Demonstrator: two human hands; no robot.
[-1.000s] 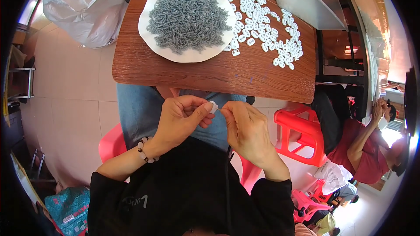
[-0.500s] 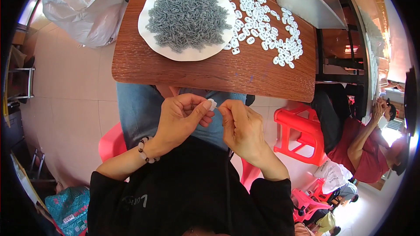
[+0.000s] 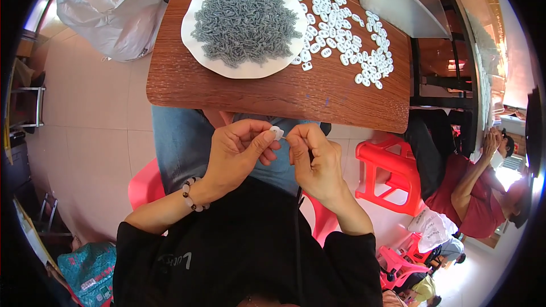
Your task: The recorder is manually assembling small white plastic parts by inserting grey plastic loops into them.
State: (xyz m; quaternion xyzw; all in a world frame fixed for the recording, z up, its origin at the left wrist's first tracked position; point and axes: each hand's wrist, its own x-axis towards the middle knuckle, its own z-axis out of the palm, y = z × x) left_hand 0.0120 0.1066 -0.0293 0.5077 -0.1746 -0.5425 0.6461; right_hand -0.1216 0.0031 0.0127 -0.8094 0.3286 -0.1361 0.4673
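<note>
Between the thumb and fingers of my left hand is a small white plastic piece, held above my lap. Close to its right side, my right hand is closed in a pinch, fingertips almost at the piece. Something thin and short seems to stick out toward the white piece; it is too small to name. On the table ahead, a white scalloped plate bears a heap of small grey springs. Many white oval plastic pieces with holes lie scattered to the right of the plate.
The brown wooden table has its near edge just beyond my hands. A white plastic bag stands at the far left. To the right are a red stool and a seated person in a dark red shirt. A teal bag rests at lower left.
My right hand has shifted slightly and its fingers have turned a little beside the white piece. The white piece looks slightly tilted differently in my left hand.
</note>
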